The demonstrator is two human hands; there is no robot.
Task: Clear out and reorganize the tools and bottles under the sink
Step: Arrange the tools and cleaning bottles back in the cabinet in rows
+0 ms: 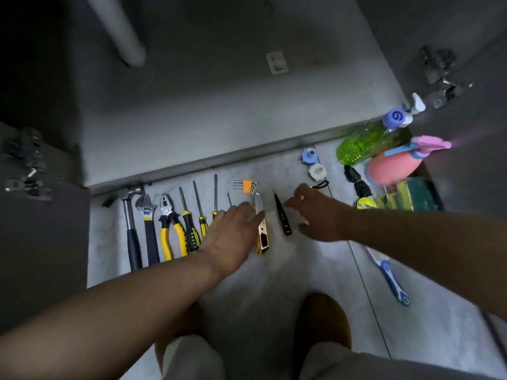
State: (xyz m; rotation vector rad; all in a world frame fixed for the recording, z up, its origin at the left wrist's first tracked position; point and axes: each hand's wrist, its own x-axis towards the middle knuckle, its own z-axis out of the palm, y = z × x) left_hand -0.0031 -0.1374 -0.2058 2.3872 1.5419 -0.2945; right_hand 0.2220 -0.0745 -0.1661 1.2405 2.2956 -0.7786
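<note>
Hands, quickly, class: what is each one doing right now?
Left hand: open, flat over the screwdriver handles, gripping nothing.
Right hand: fingers spread; a grip cannot be told.

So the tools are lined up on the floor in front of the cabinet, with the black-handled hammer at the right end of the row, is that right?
Not quite: in the head view the black-handled hammer lies at the left end of the row, beside the adjustable wrench. The tools are otherwise lined up on the floor in front of the cabinet, as you say.

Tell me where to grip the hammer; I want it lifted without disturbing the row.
Grip the hammer by its black handle, coming from the near end: the head lies at the cabinet edge, and the wrench lies close on its right.
</note>
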